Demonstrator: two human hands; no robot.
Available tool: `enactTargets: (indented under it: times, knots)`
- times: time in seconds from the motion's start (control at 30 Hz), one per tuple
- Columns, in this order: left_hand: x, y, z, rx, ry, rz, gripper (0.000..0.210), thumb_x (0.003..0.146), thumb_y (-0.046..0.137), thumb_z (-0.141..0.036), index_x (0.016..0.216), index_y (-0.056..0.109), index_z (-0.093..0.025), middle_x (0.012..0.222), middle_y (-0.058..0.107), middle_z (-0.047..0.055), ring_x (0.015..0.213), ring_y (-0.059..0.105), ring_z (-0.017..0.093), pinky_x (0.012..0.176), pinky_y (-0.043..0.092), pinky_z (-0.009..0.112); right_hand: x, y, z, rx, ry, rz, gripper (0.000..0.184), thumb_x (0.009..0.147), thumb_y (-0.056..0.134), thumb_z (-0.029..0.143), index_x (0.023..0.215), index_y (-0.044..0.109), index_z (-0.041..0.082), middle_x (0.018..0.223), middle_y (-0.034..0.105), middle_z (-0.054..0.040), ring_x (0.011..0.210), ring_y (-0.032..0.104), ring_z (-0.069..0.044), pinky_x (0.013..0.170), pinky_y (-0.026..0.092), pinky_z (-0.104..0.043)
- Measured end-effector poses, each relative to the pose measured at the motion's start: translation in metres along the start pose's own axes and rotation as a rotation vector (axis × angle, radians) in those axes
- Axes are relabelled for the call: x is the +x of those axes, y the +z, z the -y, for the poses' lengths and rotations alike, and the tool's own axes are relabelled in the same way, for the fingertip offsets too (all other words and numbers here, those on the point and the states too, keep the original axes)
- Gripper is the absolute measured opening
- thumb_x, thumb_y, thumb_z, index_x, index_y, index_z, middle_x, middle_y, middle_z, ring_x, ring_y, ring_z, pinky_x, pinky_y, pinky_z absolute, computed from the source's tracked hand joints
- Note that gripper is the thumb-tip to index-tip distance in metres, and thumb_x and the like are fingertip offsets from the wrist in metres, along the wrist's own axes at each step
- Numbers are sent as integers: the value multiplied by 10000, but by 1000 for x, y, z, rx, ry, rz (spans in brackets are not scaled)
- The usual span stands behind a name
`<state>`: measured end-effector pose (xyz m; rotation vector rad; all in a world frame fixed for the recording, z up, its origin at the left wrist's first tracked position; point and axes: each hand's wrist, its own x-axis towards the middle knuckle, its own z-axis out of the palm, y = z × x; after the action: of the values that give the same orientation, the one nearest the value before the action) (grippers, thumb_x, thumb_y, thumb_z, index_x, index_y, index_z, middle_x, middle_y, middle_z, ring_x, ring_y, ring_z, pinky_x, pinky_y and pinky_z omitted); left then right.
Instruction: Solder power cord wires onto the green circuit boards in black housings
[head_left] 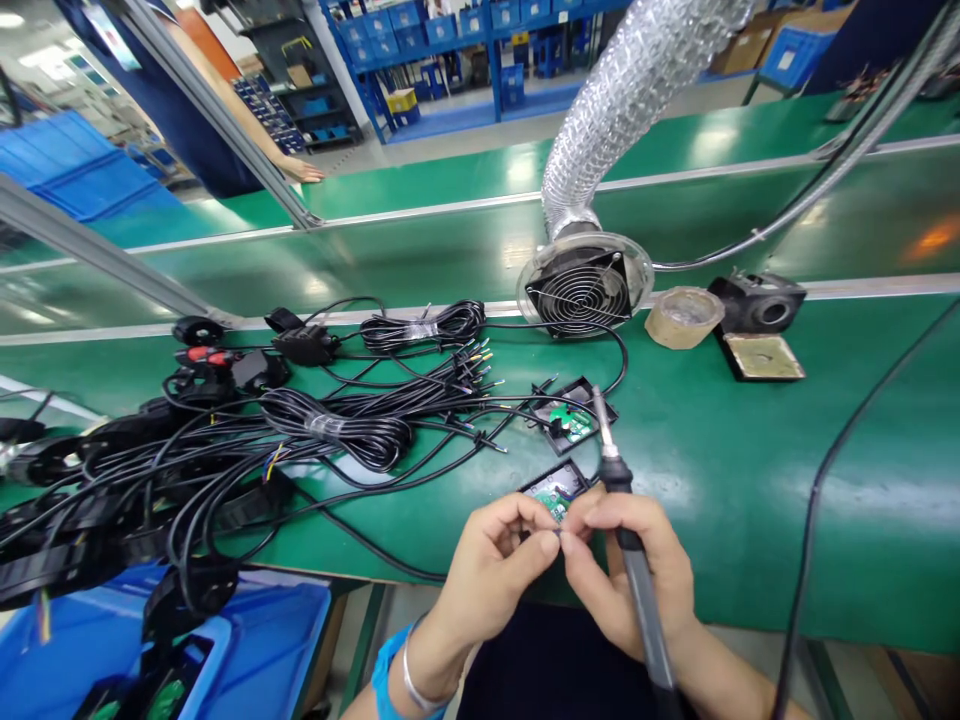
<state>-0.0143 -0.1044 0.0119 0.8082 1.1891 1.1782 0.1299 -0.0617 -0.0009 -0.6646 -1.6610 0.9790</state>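
My right hand [652, 565] holds a soldering iron [637, 580] across the palm, its metal tip pointing up and away from me. The thumb and forefinger of that hand also meet the fingertips of my left hand [495, 570], which are pinched together. Whatever small piece sits between them is too small to make out. Just beyond the fingertips lies a black case with a green circuit board [553, 497], partly hidden by my fingers. Behind it is a second open case with a green board [574, 422], with a black cable running to it.
Black cables [360, 430] with bare coloured ends cover the left of the green bench. A fume fan [581, 290] with a foil duct [622, 100], a tape roll [684, 317] and a soldering iron stand [761, 305] stand behind. Blue bins [277, 630] are lower left; a person's hand [298, 168] rests beyond.
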Motion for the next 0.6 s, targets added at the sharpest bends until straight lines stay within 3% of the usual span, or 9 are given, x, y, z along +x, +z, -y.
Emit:
enactTargets:
  times: [0.13,0.27,0.43,0.6]
  knots:
    - [1,4,10,-98,-6,-119,264,783,677,-369,746,546,-142,610,461,-42,503,365,40,474,305,153,-5,16,-3,-132,-180,-50,377,721,560,-40,991,463,204,781,605,-1,664,591,-110,646,533,-257]
    - [-3,5,11,-129,-13,-168,266,834,596,-387,742,484,-164,567,382,-66,464,301,45,439,262,164,-8,20,-3,-125,-210,-38,386,724,555,-46,1010,475,202,800,619,-14,681,604,-115,654,545,-259]
    - [-13,3,-4,264,52,-43,171,821,576,-257,709,505,-150,657,469,-26,594,404,74,565,353,179,-9,-6,4,-38,24,74,374,759,612,78,1079,465,203,948,629,-60,787,628,-146,696,560,-274]
    - [-18,7,-8,593,113,20,77,752,543,-122,698,511,-165,674,516,-29,631,448,85,609,359,186,-8,-24,16,-196,68,210,281,797,589,81,1021,483,213,816,602,1,667,599,-97,632,530,-195]
